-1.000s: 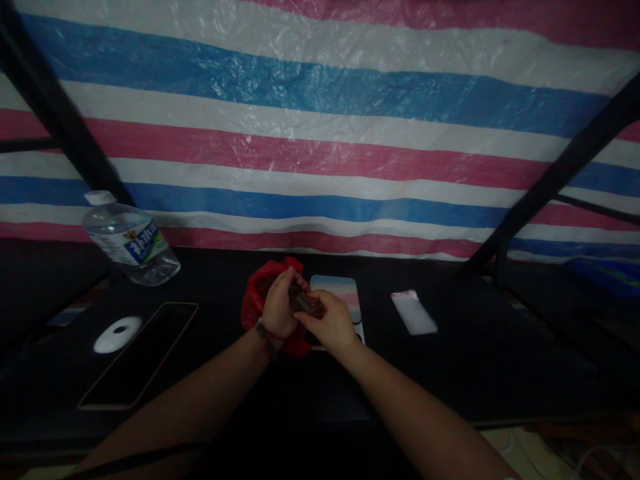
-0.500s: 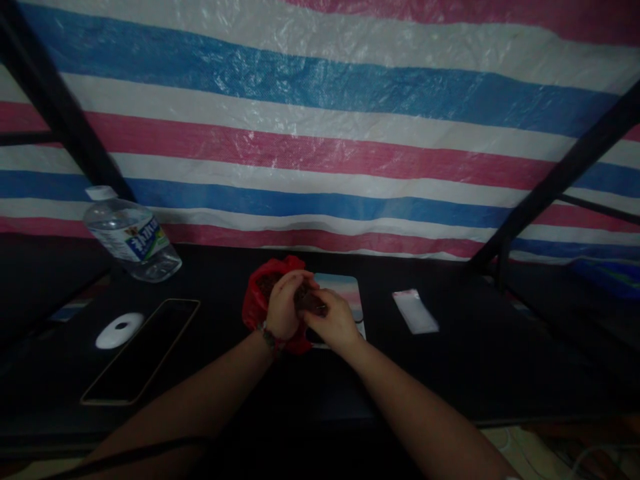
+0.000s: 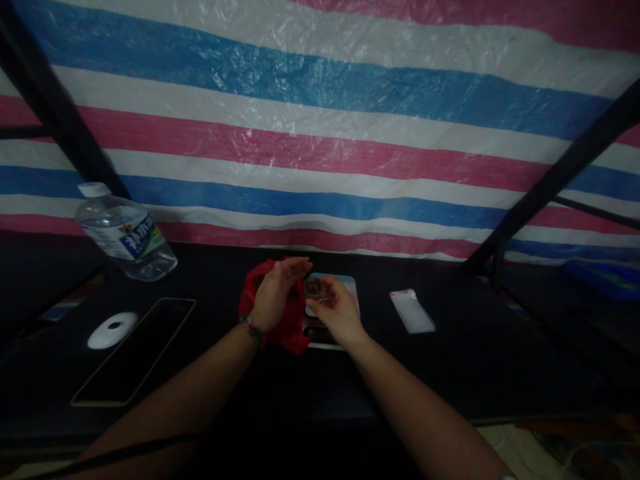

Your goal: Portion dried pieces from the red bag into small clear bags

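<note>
A red plastic bag (image 3: 253,288) sits on the dark table (image 3: 475,360) in front of me. My left hand (image 3: 274,297) is raised over the bag with its fingers stretched out and together, nothing in them. My right hand (image 3: 336,312) is just right of it, fingers closed on a small clear bag (image 3: 315,289) with dark brown contents, held over a small flat scale (image 3: 345,287) with a pastel top. A bracelet circles my left wrist.
At the back left a water bottle (image 3: 123,233) stands tilted. A white round device (image 3: 106,331) and a dark tablet (image 3: 133,353) lie at the left. A small empty clear bag (image 3: 413,312) lies to the right. Black frame bars cross a striped tarp behind.
Both hands were closed together at the red bag's mouth. Now the left hand has opened and lifted, and the right hand has drawn the small clear bag out to the right.
</note>
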Motion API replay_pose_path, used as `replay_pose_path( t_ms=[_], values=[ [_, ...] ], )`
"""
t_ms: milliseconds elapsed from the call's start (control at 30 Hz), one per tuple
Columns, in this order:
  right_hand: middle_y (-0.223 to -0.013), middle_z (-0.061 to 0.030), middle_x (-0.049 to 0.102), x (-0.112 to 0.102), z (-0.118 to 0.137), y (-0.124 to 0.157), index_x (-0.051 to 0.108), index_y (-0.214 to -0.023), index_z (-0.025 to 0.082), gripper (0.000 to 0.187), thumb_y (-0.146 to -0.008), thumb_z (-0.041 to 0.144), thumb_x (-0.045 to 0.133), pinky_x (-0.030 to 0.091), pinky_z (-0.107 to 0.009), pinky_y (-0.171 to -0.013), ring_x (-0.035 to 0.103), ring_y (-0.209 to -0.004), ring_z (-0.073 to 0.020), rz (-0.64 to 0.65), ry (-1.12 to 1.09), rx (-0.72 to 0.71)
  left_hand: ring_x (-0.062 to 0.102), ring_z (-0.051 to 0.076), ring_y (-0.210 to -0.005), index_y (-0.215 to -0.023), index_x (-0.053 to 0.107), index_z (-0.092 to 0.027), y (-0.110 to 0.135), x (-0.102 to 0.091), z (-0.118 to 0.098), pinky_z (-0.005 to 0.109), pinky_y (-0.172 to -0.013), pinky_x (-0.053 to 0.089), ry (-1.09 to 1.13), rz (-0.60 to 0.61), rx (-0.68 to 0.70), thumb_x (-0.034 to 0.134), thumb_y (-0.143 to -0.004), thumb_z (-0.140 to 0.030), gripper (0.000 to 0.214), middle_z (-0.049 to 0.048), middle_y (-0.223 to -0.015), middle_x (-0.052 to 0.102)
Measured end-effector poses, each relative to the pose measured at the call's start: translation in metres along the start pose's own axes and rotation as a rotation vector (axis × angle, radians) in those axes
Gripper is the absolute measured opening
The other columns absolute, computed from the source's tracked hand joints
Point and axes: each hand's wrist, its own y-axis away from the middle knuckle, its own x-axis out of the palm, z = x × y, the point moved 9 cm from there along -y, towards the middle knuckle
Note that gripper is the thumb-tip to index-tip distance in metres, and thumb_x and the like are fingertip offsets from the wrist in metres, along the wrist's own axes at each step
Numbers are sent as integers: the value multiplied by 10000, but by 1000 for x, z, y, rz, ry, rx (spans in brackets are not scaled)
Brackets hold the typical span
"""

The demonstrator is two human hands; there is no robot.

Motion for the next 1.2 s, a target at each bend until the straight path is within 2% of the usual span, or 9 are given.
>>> replay_pose_path(
  t_ms=[100, 233, 300, 367, 500, 667, 767, 967, 1200],
  values=[
    [-985, -47, 674, -6, 2, -3, 558, -1015, 207, 342, -697, 261, 671, 537, -272, -657, 656, -801, -166, -13, 10, -21, 631, 212, -861, -896, 691, -175, -7, -7, -12, 317, -813, 468, -337, 78, 58, 442, -862, -540, 443, 84, -903, 688],
    [-985, -39, 672, -13, 2, -6, 569, -1009, 206, 337, -697, 281, 672, 509, -256, -612, 638, -743, -148, -27, 67, -32, 587, 191, -714, -653, 650, -188, -13, -4, -18, 292, -764, 420, -1163, 312, 163, 515, -836, -403, 312, 60, -688, 640],
    [-981, -33, 675, -19, 3, -7, 583, -1009, 206, 333, -700, 287, 675, 494, -258, -604, 626, -704, -141, -64, 169, -44, 586, 198, -705, -684, 660, -188, -18, -10, -14, 299, -749, 409, -1429, 391, 155, 483, -846, -368, 299, 72, -717, 657],
    [-974, -27, 682, -23, 5, -9, 595, -1007, 208, 323, -704, 289, 674, 483, -263, -603, 618, -675, -137, -91, 272, -54, 602, 213, -758, -801, 688, -186, -24, -20, -12, 307, -757, 408, -1571, 421, 146, 451, -854, -336, 285, 91, -829, 687],
    [-952, -22, 692, -23, 5, -11, 608, -998, 213, 310, -703, 284, 670, 482, -271, -603, 618, -656, -141, -71, 361, -52, 614, 222, -818, -897, 701, -200, -24, -33, 3, 301, -742, 410, -1655, 531, 61, 472, -841, -376, 294, 93, -918, 694],
    [-953, -26, 693, -25, 7, -10, 617, -996, 212, 313, -702, 307, 668, 489, -275, -603, 612, -638, -140, -96, 385, -65, 608, 239, -889, -1018, 687, -236, -15, -30, 14, 303, -779, 415, -1572, 610, 30, 573, -767, -527, 400, 93, -994, 677],
    [-957, -34, 694, -30, 9, -11, 620, -990, 205, 307, -703, 309, 658, 493, -282, -607, 607, -627, -141, -116, 394, -78, 596, 249, -931, -1027, 687, -236, -15, -29, 16, 313, -822, 411, -1553, 621, 32, 621, -744, -438, 354, 94, -1011, 670],
    [-970, -35, 696, -37, 12, -13, 618, -989, 199, 306, -704, 300, 665, 488, -280, -615, 604, -619, -137, -136, 378, -94, 593, 232, -858, -826, 711, -200, -21, -32, 15, 311, -799, 416, -1555, 576, 36, 584, -750, -268, 162, 96, -899, 669],
    [-974, -40, 696, -41, 11, -13, 623, -1002, 196, 326, -706, 325, 667, 482, -279, -615, 587, -608, -131, -166, 367, -97, 607, 236, -915, -962, 706, -209, -24, -27, 9, 319, -840, 417, -1586, 563, 70, 504, -795, -211, 262, 92, -1001, 691]
  ],
)
